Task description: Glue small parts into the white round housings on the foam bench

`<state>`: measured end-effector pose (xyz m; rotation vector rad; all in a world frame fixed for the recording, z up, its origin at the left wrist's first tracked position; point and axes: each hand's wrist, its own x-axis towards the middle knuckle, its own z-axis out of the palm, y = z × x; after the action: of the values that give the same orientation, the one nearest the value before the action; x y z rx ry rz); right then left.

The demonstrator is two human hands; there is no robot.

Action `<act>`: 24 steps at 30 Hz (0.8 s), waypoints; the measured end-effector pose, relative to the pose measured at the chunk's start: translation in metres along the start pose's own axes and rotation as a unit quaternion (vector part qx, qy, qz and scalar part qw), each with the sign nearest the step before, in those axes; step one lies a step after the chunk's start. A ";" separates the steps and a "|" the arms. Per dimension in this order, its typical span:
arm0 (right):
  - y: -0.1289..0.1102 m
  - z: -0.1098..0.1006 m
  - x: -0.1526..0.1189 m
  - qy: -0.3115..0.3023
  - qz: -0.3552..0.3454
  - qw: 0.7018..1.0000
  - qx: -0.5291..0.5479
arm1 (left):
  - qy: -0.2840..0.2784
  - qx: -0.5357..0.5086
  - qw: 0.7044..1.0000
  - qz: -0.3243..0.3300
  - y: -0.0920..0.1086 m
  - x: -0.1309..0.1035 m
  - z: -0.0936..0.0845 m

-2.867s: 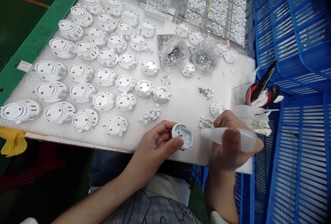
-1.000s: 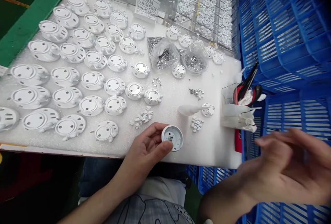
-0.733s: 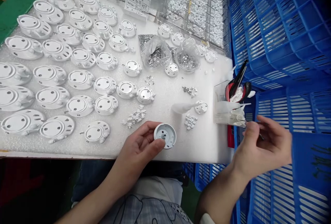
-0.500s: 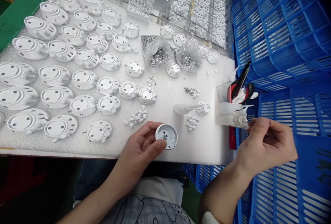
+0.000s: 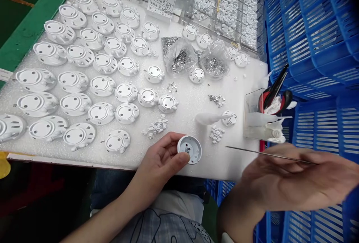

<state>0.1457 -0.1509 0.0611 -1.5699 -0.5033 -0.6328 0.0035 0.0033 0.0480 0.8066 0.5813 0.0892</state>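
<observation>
My left hand [image 5: 165, 157] is closed on a round white plastic shell [image 5: 193, 146], its hollow side with a central post turned up toward me. Over the right end of the table, my right hand [image 5: 297, 175] holds a thin dark metal rod [image 5: 252, 151] that points left toward the shell; the hand is partly blurred. Near the shell lie a pile of small white pieces [image 5: 217, 134] and a white dropper bottle [image 5: 206, 118]. One finished-looking white disc [image 5: 229, 118] sits behind the bottle's tip.
Rows of white disc-shaped parts [image 5: 73, 80] cover the table's left side. Plastic bags of small metal bits [image 5: 181, 57] lie at the back middle. A clear box [image 5: 250, 123] holds red-and-black-handled pliers [image 5: 273, 93] and bottles. Blue crates [image 5: 316, 37] stand along the right.
My right hand has drawn the thin metal rod away from the clear box and swung it to point left. The left hand keeps its hold on the shell. The view has shifted slightly.
</observation>
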 end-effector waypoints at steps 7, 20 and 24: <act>-0.011 0.041 -0.027 -0.049 0.028 0.997 0.043 | -0.004 -0.026 1.000 -0.001 -0.002 0.001 0.001; -0.009 0.038 -0.027 -0.045 0.048 0.996 0.059 | -0.013 -0.034 0.999 -0.002 -0.003 -0.001 0.000; -0.006 0.034 -0.023 -0.022 0.068 0.995 0.074 | -0.015 -0.027 1.000 -0.001 -0.005 -0.001 -0.001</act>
<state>0.1283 -0.1154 0.0487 -1.4662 -0.4617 -0.4489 0.0015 0.0003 0.0441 0.7536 0.5499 0.0902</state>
